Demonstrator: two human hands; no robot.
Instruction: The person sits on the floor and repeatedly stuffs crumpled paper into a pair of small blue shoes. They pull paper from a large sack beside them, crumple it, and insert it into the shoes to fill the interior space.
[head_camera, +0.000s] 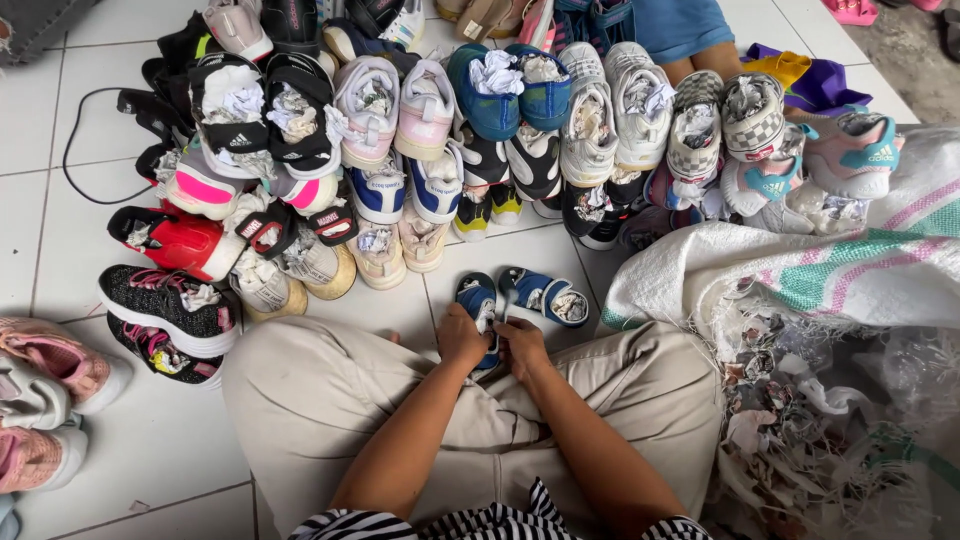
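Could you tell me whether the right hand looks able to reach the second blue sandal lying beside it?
Probably yes: the right hand is just below the blue sandal, nothing between.

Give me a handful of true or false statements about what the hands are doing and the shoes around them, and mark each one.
1. Both hands, the left hand and the right hand, are on a small blue sandal. True.
2. A matching blue sandal lies on the tiled floor just beside it. True.
3. The rows of shoes ahead are empty inside. False: many, such as the pair of blue shoes, are stuffed with crumpled paper.
4. The woven sack lies to the person's left. False: it lies to the right.
5. A red shoe sits at the left of the pile. True.
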